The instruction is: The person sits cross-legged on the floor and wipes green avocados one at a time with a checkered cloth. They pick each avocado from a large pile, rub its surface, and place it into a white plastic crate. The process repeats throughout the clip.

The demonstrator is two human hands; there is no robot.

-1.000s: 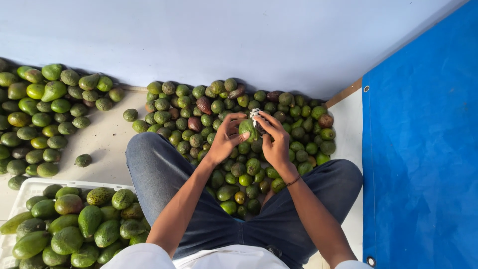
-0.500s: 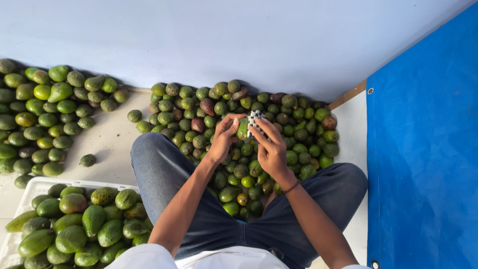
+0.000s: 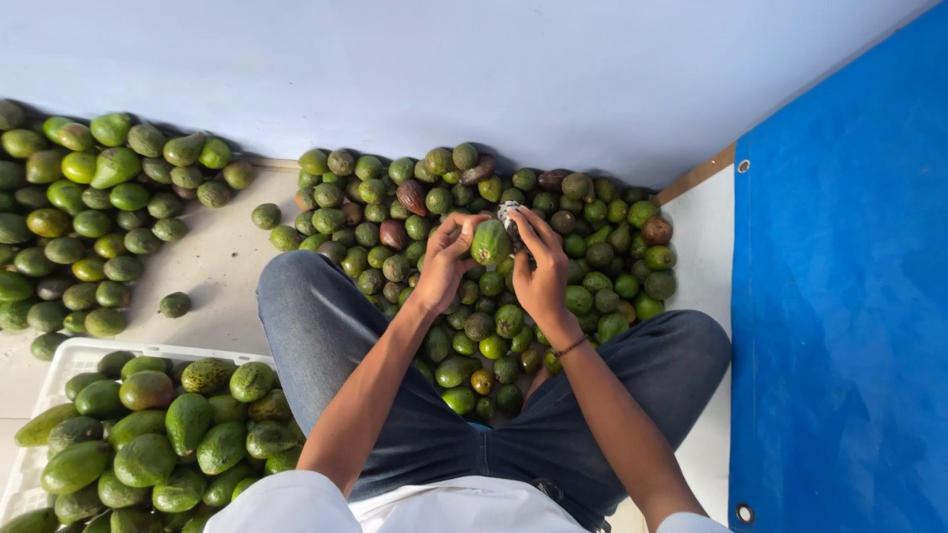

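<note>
Your left hand [image 3: 444,265] cups green avocado [image 3: 491,241] above pile [image 3: 513,296] between your knees. Right hand [image 3: 541,268] pinches small whitish item [image 3: 510,212] at its top; can't tell what. Risk: loose cupping grip, fruit slips, drops into heap, bruises. Avocado looks green, smooth, pear-shaped, held upright.

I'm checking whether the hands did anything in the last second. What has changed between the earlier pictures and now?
Very little. Both hands stay on the same green avocado above the pile: the left hand cups it, the right hand keeps a small pale object at its top. Nothing was picked up or let go. The pile on the floor and the white crate are unchanged.
</note>
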